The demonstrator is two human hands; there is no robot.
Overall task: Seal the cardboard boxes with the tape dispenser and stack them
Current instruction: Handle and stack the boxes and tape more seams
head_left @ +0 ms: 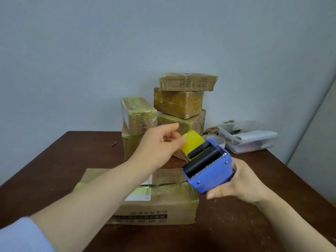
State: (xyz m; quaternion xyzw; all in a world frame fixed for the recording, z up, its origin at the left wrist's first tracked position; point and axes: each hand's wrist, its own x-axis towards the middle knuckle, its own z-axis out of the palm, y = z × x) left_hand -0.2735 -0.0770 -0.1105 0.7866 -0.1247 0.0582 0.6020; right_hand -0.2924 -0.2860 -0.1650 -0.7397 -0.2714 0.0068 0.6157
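Observation:
My right hand (241, 184) grips the handle of a blue tape dispenser (209, 170), held above the table with its toothed blade facing up. The yellow tape roll (192, 141) sits at its far end. My left hand (161, 144) reaches across, and its fingertips touch the roll's surface. Under my left forearm lies a flat cardboard box (163, 202) with a white label and glossy tape across its top. At the back stands a pile of taped boxes (180, 104), three high on the right, with another taped box (138, 113) stacked on one more at the left.
A clear plastic tray (249, 137) with small items sits at the right rear of the dark wooden table (54, 170). A white tape roll (215, 140) lies beside it. A pale wall is behind; the table edge runs down the right.

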